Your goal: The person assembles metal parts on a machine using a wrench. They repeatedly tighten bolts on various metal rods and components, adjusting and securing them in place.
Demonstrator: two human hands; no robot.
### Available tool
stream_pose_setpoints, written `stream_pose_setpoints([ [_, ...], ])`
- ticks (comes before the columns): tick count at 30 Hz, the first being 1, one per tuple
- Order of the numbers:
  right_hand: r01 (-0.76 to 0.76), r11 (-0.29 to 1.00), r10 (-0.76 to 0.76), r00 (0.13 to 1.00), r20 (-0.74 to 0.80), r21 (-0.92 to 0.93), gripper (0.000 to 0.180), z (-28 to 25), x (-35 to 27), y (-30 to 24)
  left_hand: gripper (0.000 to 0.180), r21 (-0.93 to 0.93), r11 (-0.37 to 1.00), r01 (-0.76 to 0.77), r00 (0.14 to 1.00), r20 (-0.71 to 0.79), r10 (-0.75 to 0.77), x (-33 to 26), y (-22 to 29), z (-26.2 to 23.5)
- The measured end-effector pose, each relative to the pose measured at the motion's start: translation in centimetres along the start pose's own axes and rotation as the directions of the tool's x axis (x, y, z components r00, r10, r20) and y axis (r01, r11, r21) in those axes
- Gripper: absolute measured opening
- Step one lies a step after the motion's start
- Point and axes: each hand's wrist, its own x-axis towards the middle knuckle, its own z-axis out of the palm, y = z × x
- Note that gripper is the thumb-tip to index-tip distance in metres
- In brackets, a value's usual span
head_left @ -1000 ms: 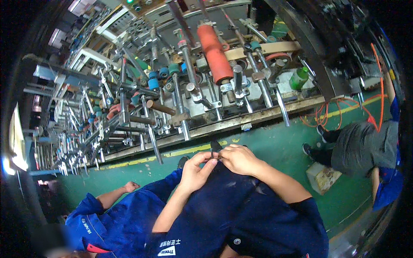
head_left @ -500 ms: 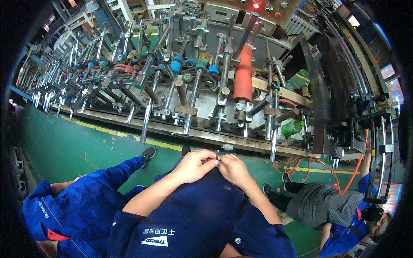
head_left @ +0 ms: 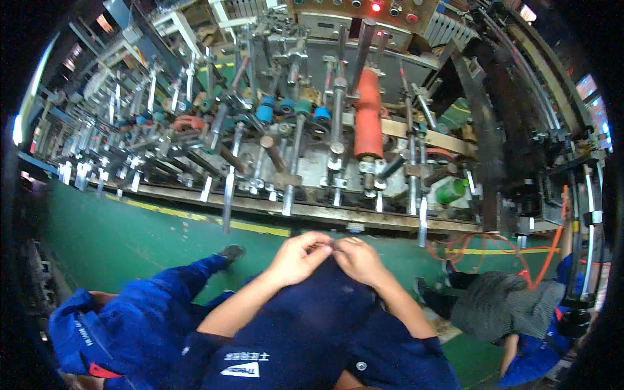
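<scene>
Pinching a small dark piece [head_left: 333, 246] between two bare hands, just below view centre at 6 o'clock.

Remote feed, my notes: the left hand [head_left: 300, 259] and the right hand [head_left: 357, 259] meet at the fingertips, both closed in a narrow pinch on the piece; blur and fingers hide its shape from me. Progress: piece in hand, clear of the machine; what is finished or left on it I cannot judge. Surface: beyond the hands, a long metal machine bed [head_left: 325, 213] crowded with shiny steel rods [head_left: 227, 198]; red cylindrical roller [head_left: 368, 120] at 1, green plastic bottle [head_left: 452, 190] at 3. Room: green painted floor [head_left: 104, 221], yellow floor line [head_left: 260, 229]; blue-clad co-worker [head_left: 143, 318] at 8, co-worker in a grey garment [head_left: 500, 305] at 4.
</scene>
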Motion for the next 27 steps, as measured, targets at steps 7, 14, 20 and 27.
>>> stream_pose_setpoints([
  [7,-0.17,0.779,0.301,0.946,-0.121,0.604,0.02,-5.9,3.1,-3.0,0.039,0.232,0.963,-0.134,0.982,-0.099,0.161,-0.4,5.6,-4.6],
  [14,-0.155,0.844,0.213,0.975,-0.055,0.513,0.021,-6.9,5.5,-7.6,0.044,0.723,0.607,-0.329,0.845,-0.061,0.531,5.6,15.5,-16.6],
  [20,-0.031,0.946,0.092,0.98,-0.178,0.321,0.02,-9.3,11.8,-10.8,0.06,0.763,0.584,-0.276,0.88,-0.044,0.473,18.3,17.8,-28.1],
  [27,-0.15,0.933,0.244,0.932,-0.269,0.329,0.024,-9.6,22.7,-14.6,0.075,0.781,0.514,-0.355,0.9,0.137,0.413,31.9,14.4,-34.5],
])
